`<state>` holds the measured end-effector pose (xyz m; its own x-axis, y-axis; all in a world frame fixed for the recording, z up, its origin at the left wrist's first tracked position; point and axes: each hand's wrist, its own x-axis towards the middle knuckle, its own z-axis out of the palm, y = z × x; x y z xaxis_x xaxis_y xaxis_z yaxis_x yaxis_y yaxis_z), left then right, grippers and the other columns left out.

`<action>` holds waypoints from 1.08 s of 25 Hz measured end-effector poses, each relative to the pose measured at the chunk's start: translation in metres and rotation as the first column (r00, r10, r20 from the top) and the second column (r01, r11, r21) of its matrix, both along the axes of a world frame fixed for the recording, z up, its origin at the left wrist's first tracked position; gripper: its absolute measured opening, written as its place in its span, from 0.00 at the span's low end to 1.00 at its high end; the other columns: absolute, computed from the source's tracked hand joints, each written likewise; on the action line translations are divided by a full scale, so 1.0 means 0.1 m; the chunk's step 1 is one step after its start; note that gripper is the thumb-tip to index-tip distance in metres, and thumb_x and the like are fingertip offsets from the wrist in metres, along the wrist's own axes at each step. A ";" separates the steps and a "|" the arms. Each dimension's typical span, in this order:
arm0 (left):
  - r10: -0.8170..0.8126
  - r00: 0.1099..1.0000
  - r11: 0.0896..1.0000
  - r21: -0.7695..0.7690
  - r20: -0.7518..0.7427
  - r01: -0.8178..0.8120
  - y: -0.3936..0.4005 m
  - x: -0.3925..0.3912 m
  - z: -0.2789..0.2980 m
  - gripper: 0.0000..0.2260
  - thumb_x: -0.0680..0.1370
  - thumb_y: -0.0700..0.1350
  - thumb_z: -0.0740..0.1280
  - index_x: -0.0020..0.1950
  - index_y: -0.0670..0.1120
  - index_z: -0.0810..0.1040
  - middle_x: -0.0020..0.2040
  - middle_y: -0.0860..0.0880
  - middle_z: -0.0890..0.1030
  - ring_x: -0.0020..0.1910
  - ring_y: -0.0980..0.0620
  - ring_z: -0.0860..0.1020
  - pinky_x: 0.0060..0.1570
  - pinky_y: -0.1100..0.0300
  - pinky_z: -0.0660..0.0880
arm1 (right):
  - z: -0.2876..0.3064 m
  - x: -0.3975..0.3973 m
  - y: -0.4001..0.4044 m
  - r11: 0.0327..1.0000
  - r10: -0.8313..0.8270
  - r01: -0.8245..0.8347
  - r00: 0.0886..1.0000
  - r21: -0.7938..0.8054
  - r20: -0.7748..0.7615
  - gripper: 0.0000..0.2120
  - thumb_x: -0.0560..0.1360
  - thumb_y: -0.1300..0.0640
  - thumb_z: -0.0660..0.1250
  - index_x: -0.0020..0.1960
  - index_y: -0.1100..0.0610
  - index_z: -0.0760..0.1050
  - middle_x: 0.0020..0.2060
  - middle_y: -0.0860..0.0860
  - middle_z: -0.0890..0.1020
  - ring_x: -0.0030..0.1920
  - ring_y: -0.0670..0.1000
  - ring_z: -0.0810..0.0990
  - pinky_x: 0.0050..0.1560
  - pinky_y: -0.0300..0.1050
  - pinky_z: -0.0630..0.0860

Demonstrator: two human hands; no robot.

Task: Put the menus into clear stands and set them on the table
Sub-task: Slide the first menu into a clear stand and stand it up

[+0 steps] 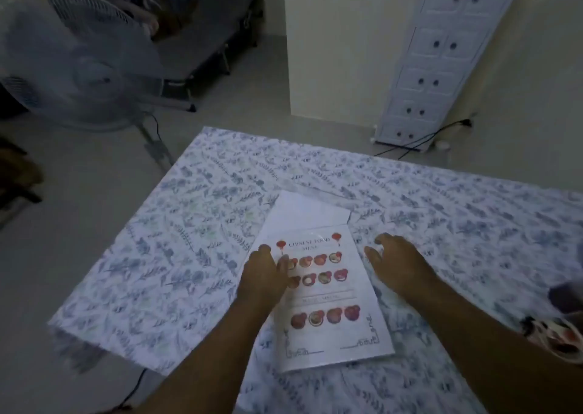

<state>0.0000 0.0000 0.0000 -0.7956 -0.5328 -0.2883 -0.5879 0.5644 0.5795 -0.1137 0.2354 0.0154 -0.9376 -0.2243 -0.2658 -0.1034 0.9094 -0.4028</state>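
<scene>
A Chinese food menu (331, 303) with red lanterns and pictures of dishes lies flat on the table's floral cloth (189, 224). Under its far end sticks out a white sheet (303, 211), possibly another menu face down or a stand; I cannot tell which. My left hand (268, 271) rests on the menu's left edge, fingers spread over the upper pictures. My right hand (397, 259) lies palm down on the cloth just right of the menu, fingers apart, holding nothing. No upright clear stand shows.
A standing fan (79, 66) is close to the table's far left corner. A white drawer cabinet (435, 66) leans by the wall behind, with a black cable (419, 142) on the floor. A folding cot (205, 35) stands at the back. Some patterned items (558, 334) lie at the right edge.
</scene>
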 end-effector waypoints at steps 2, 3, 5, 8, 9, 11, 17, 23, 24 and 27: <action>0.043 0.996 0.996 0.079 0.079 -0.049 -0.10 -0.01 -0.24 0.16 0.83 0.52 0.62 0.61 0.40 0.74 0.57 0.41 0.82 0.58 0.40 0.81 0.51 0.55 0.75 | -0.22 0.00 -0.08 0.996 -0.079 0.074 0.987 0.043 0.140 0.19 0.81 0.47 0.60 0.61 0.61 0.77 0.59 0.60 0.81 0.57 0.59 0.79 0.56 0.48 0.74; 0.046 0.994 0.990 0.131 0.102 -0.060 -0.13 0.02 -0.36 0.13 0.83 0.51 0.62 0.58 0.41 0.75 0.54 0.43 0.82 0.56 0.41 0.81 0.48 0.57 0.73 | -0.33 0.04 -0.09 0.996 -0.092 0.086 0.978 0.038 0.189 0.16 0.81 0.49 0.60 0.54 0.61 0.77 0.55 0.60 0.82 0.52 0.57 0.80 0.51 0.46 0.73; 0.092 0.987 0.964 0.237 0.130 -0.121 -0.19 0.04 -0.50 0.10 0.83 0.49 0.64 0.52 0.42 0.77 0.47 0.48 0.81 0.52 0.44 0.81 0.47 0.57 0.73 | -0.46 0.12 -0.12 0.991 -0.132 0.132 0.959 0.018 0.251 0.12 0.81 0.51 0.61 0.46 0.58 0.75 0.46 0.57 0.82 0.41 0.52 0.77 0.42 0.44 0.70; 0.151 0.983 0.937 0.302 0.102 -0.175 -0.25 -0.01 -0.50 0.10 0.82 0.49 0.66 0.44 0.45 0.77 0.41 0.48 0.81 0.44 0.47 0.80 0.47 0.52 0.78 | -0.46 0.16 -0.16 0.967 -0.226 0.249 0.940 -0.060 0.256 0.10 0.81 0.53 0.63 0.46 0.58 0.76 0.42 0.55 0.79 0.38 0.50 0.76 0.42 0.45 0.70; 0.156 0.983 0.928 0.327 0.092 -0.178 -0.24 -0.01 -0.48 0.11 0.82 0.49 0.66 0.42 0.45 0.76 0.41 0.48 0.81 0.42 0.47 0.79 0.47 0.51 0.78 | -0.47 0.18 -0.13 0.953 -0.254 0.287 0.930 -0.095 0.266 0.10 0.81 0.53 0.64 0.47 0.59 0.76 0.42 0.55 0.80 0.41 0.53 0.78 0.43 0.46 0.71; 0.156 0.987 0.910 0.382 0.041 -0.159 -0.16 -0.03 -0.38 0.11 0.82 0.48 0.66 0.43 0.44 0.77 0.42 0.46 0.83 0.43 0.46 0.80 0.48 0.48 0.80 | -0.42 0.23 -0.01 0.917 -0.307 0.361 0.910 -0.170 0.279 0.09 0.80 0.54 0.64 0.49 0.60 0.78 0.42 0.56 0.81 0.43 0.56 0.80 0.44 0.47 0.73; -0.010 0.974 0.914 0.393 -0.225 0.100 0.62 -0.35 0.20 0.08 0.82 0.51 0.63 0.48 0.52 0.79 0.47 0.54 0.85 0.47 0.52 0.84 0.44 0.57 0.82 | 0.08 0.37 0.92 0.789 -0.526 0.500 0.850 -0.359 0.028 0.05 0.79 0.50 0.65 0.48 0.50 0.78 0.36 0.45 0.81 0.36 0.45 0.79 0.33 0.40 0.70; -0.142 0.875 0.901 0.305 -0.463 0.307 1.36 -0.63 0.38 0.10 0.83 0.51 0.63 0.53 0.51 0.84 0.47 0.59 0.86 0.46 0.62 0.84 0.48 0.59 0.84 | 0.18 0.46 1.68 0.626 -0.675 0.474 0.727 -0.620 -0.126 0.04 0.78 0.56 0.69 0.45 0.50 0.77 0.35 0.40 0.81 0.35 0.37 0.80 0.33 0.35 0.73; -0.142 0.863 0.908 0.283 -0.485 0.309 1.45 -0.61 0.36 0.10 0.83 0.51 0.63 0.54 0.52 0.84 0.47 0.62 0.86 0.47 0.64 0.84 0.48 0.62 0.83 | 0.14 0.48 1.72 0.606 -0.690 0.474 0.712 -0.639 -0.127 0.05 0.78 0.57 0.69 0.44 0.52 0.77 0.34 0.40 0.80 0.34 0.36 0.80 0.33 0.31 0.72; -0.076 0.835 0.920 0.285 -0.545 0.270 1.63 -0.50 0.25 0.10 0.84 0.51 0.63 0.57 0.54 0.85 0.47 0.67 0.85 0.49 0.67 0.83 0.46 0.71 0.79 | -0.01 0.54 1.75 0.572 -0.716 0.468 0.685 -0.673 -0.132 0.05 0.78 0.57 0.69 0.43 0.52 0.77 0.34 0.39 0.79 0.36 0.36 0.80 0.33 0.26 0.71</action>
